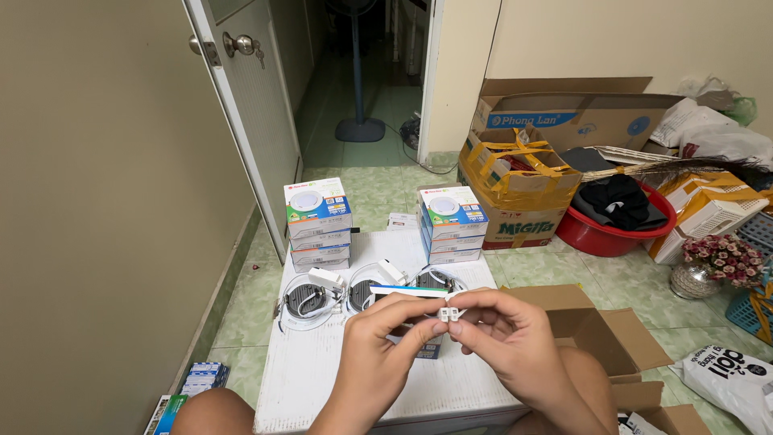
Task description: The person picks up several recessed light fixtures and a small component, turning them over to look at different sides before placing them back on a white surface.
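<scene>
Held small white connector (449, 314) over worktop (322, 379), left hand (378, 346) and right hand (515, 342) fingers clamped on it; likely joining plugs, needing careful alignment.

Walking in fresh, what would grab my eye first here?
First, the left hand and right hand, meeting low in the middle to pinch a small white connector over a white table. Behind them lie round downlights, with two stacks of boxes at the table's far edge. To the right, a red basin sits among cardboard cartons.
</scene>
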